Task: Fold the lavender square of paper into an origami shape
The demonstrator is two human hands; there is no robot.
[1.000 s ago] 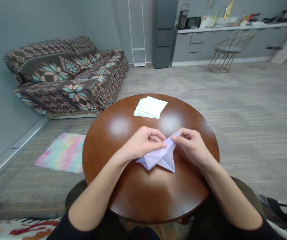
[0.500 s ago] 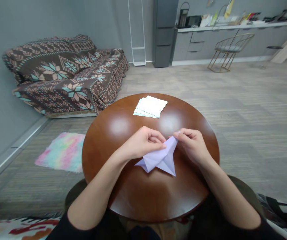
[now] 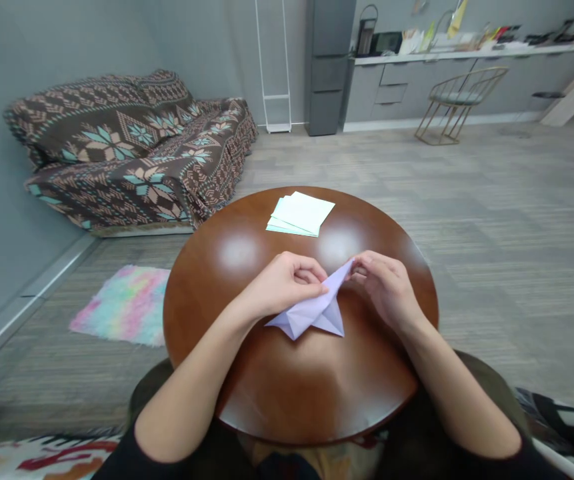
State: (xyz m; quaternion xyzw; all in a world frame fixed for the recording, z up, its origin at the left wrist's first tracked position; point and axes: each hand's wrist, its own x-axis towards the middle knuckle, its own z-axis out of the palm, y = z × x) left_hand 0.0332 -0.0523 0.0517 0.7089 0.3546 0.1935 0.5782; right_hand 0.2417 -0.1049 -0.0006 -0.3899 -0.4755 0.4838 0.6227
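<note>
A lavender sheet of origami paper (image 3: 311,310), folded into a pointed shape with several flaps, is held just above the round brown table (image 3: 287,393). My left hand (image 3: 294,283) pinches its upper middle between thumb and fingers. At the narrow upper-right tip, my right hand (image 3: 379,280) has its fingers closed on the paper point. Two flaps spread out toward the lower left and lower right. The fingertips of my right hand partly hide the tip.
A small stack of pale green paper sheets (image 3: 303,213) lies at the table's far side. Beyond are a patterned covered sofa (image 3: 141,153), a fluffy pastel rug (image 3: 124,303), a grey fridge (image 3: 331,73), and a gold wire chair (image 3: 454,100) by the kitchen counter.
The folded paper has shifted slightly up and left and turned a little, its flaps now narrower. My right thumb has moved off the front of the tip.
</note>
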